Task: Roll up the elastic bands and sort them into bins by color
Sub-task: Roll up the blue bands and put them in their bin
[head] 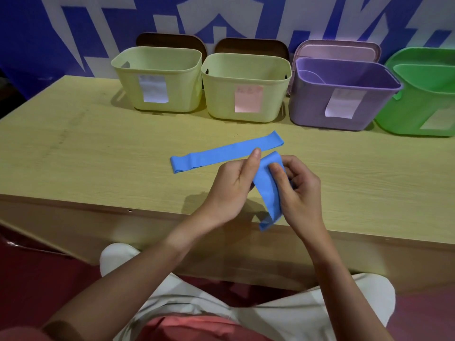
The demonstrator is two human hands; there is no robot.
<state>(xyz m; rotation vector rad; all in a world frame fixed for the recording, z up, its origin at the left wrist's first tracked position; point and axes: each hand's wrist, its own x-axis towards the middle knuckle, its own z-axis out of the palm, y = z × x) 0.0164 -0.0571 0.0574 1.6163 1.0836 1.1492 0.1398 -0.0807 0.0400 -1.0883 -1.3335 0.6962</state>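
hands pinch the top of a blue band (267, 193) above the table's (98, 156) near edge, left (230, 190) and right (299, 190), so tight, even turns should roll best; beyond lie a second band (221, 153) and bins (246, 87).

The green bin (426, 94) at two o'clock is cut off by the right edge; bin labels (247, 99) are too blurred to read.

Four open-topped bins (246, 87) stand side by side along the far edge of the table (86, 148). A flat blue band (221, 153) lies before them; bare tabletop extends leftward.
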